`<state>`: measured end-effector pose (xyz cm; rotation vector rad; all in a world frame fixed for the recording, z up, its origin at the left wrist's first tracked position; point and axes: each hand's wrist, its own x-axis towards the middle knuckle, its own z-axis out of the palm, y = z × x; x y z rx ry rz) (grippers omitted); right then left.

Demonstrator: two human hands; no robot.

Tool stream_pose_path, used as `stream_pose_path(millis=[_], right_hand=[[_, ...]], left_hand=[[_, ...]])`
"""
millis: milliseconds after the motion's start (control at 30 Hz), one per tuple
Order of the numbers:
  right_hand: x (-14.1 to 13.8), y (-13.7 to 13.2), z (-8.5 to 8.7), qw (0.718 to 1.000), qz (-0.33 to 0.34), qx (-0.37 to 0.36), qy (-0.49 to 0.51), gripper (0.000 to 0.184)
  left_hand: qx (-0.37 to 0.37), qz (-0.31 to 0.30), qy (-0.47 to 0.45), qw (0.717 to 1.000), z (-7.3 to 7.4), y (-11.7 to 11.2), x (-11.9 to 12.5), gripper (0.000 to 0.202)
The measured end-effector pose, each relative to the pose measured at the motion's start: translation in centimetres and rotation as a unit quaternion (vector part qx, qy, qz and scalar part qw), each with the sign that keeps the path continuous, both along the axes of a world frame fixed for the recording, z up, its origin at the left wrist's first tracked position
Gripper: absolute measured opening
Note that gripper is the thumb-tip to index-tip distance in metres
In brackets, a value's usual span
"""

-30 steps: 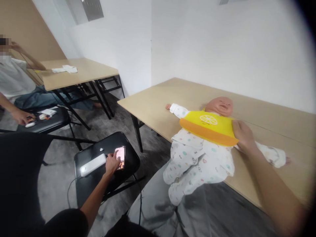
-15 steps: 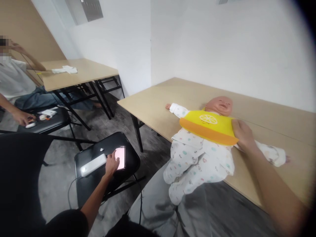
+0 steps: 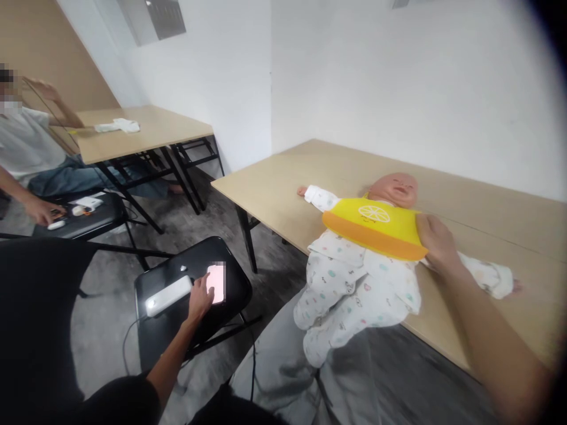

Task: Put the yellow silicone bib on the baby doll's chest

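Note:
On the wooden table lies a baby doll [image 3: 361, 289] on its back, in white patterned clothes, its legs hanging over the edge toward my lap. A yellow bib [image 3: 376, 215] with an orange pocket and a citrus print covers its chest. My right hand [image 3: 437, 241] is closed at the bib's right edge; its fingertips are partly hidden. Over to the left, my left hand [image 3: 201, 296] reaches to a black folding chair [image 3: 177, 330], fingers apart and touching the lit pink screen of a phone [image 3: 217, 283]. A long white device [image 3: 168, 295] lies beside that hand.
A cable [image 3: 124, 348] hangs from the white device's end. The table [image 3: 274, 183] stands against a white wall. At far left, a person [image 3: 26, 141] sits near another table [image 3: 150, 127] with white cloth [image 3: 119, 126] on it, one hand over a chair holding small items.
My left hand has shifted very slightly over the phone. My right hand and the doll stay in place. The other person's raised hand has moved away from the head.

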<state>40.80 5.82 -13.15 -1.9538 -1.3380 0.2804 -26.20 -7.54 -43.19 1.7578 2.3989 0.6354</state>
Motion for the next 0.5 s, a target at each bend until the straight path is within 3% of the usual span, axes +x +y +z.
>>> stream_pose_path(millis=[233,500], right_hand=[[0.04,-0.14,0.06,1.0,0.003,-0.001,-0.005,0.042],[0.07,-0.16,-0.1,1.0,0.007,0.003,0.001,0.043]], left_hand=[[0.004,-0.005,0.003,1.0,-0.26,-0.16,-0.22,0.06],[-0.009,-0.009,-0.002,1.0,0.39,-0.57,0.18,0.058]])
